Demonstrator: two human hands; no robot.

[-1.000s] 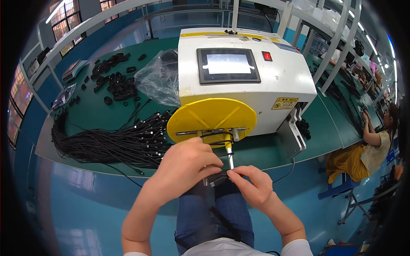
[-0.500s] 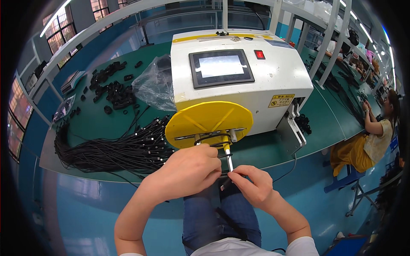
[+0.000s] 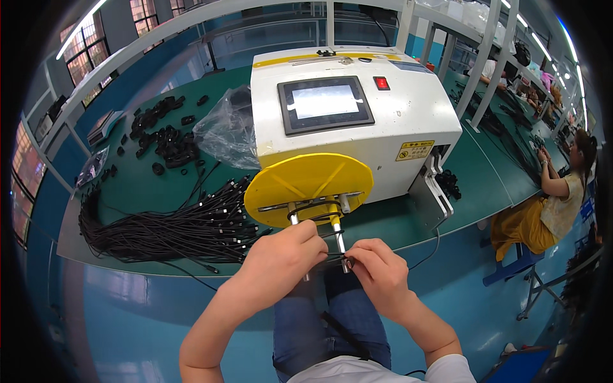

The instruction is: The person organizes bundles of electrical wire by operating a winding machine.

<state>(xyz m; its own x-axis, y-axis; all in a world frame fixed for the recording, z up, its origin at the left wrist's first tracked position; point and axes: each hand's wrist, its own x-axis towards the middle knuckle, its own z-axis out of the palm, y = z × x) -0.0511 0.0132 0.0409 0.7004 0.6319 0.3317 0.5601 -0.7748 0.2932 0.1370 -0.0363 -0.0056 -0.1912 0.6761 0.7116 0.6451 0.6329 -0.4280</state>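
A black cable (image 3: 312,205) loops around the two metal posts (image 3: 339,239) that stick out from a yellow disc (image 3: 300,180). One post carries a yellow sleeve near the disc. My left hand (image 3: 281,260) is closed in a pinch on the cable beside the left post, its fingertips partly hidden by the knuckles. Just past the right post, my right hand (image 3: 383,273) pinches the same cable close to its connector (image 3: 349,263). A short stretch of cable runs between both hands, across the right post.
Behind the disc stands a white machine (image 3: 389,137) with a screen (image 3: 325,103) and a red switch (image 3: 382,83). A bundle of black cables (image 3: 159,233) lies left on the green table (image 3: 211,116), near black pieces (image 3: 169,143) and a plastic bag (image 3: 225,131). A seated person (image 3: 562,185) works at right.
My right hand has shifted its pinch, and the connector, which hung below the post, is now up by its fingertips. My left hand has moved slightly; the view has shifted a little.
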